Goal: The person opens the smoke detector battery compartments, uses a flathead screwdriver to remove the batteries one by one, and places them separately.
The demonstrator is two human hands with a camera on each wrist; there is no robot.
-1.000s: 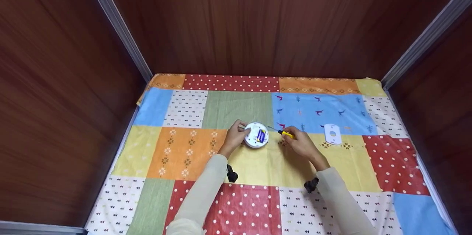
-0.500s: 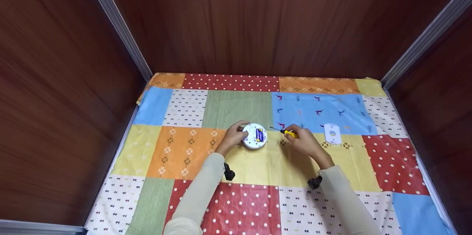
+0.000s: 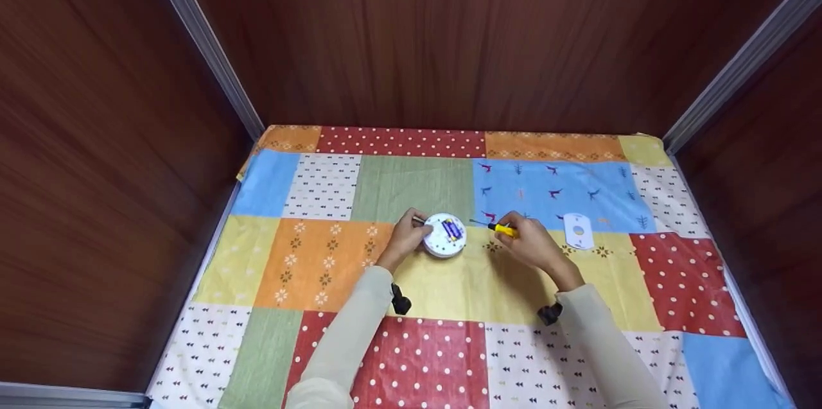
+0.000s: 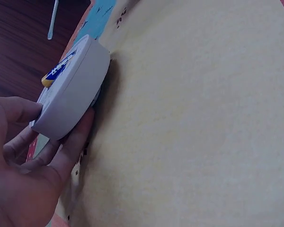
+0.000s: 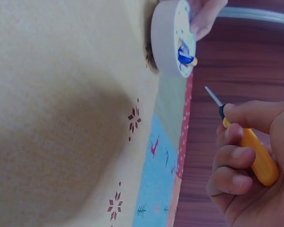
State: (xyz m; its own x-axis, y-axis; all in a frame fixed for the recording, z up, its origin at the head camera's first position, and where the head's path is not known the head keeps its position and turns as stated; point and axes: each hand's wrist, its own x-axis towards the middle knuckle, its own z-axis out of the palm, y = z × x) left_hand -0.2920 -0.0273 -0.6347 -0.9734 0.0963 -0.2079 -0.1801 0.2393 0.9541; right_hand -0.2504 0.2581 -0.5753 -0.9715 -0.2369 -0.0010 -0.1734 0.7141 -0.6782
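My left hand [image 3: 403,239] grips a round white device [image 3: 443,246] by its left rim, thumb on the upper face and fingers underneath. The device, resembling a smoke detector, is tilted in the left wrist view, above its shadow on the cloth. Blue-and-yellow batteries [image 3: 453,229] sit in its upper face, which also has small dark holes. To the right, my right hand [image 3: 532,243] holds a screwdriver [image 3: 505,230] with a yellow handle and black collar. Its thin metal tip [image 5: 209,91] points toward the device but stands apart from it.
A white plate [image 3: 578,241] with rounded ends and a central hole lies right of my right hand. Patchwork cloth [image 3: 443,357] covers the table. Dark wood-look panels [image 3: 424,36] with metal edge strips [image 3: 212,49] enclose the back and sides.
The device has shifted slightly left and turned in my left hand, so its batteries lie at a different angle. My right hand has drawn the screwdriver slightly right, away from the device.
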